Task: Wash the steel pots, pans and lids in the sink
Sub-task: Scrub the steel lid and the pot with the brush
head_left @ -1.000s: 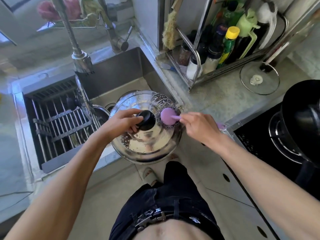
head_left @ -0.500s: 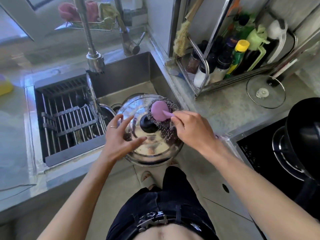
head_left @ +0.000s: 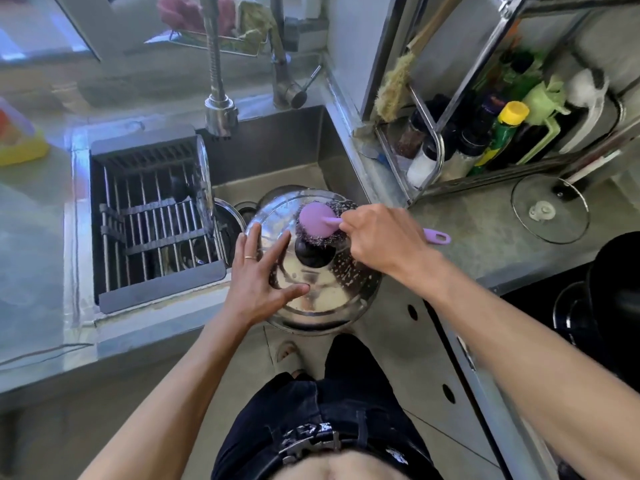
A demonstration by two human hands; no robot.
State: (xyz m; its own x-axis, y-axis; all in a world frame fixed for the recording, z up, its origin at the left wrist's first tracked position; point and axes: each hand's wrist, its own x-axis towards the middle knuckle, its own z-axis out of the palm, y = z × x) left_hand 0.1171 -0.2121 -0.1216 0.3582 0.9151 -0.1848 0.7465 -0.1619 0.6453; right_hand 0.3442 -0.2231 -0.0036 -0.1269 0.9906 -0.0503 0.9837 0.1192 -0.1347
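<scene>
A large steel lid (head_left: 349, 299) with a black knob (head_left: 314, 254) sits over the front right of the sink (head_left: 277, 147), speckled with suds. My left hand (head_left: 258, 275) lies flat on the lid's left side, fingers spread and straight. My right hand (head_left: 384, 237) grips the handle of a purple scrubber (head_left: 316, 220) whose steel-wool head presses on the lid just behind the knob. Another lid (head_left: 203, 181) stands on edge at the rack's right end, and a pot rim (head_left: 228, 209) shows below it in the basin.
A dark drying rack (head_left: 149, 216) fills the sink's left half. The pull-down faucet (head_left: 218, 109) hangs over the basin. A condiment rack (head_left: 485, 140) and a glass lid (head_left: 550, 209) stand on the right counter, and a black pot (head_left: 616, 282) on the stove.
My left hand let go of the black knob and now lies flat on the lid's left side. The scrubber moved from right of the knob to behind it.
</scene>
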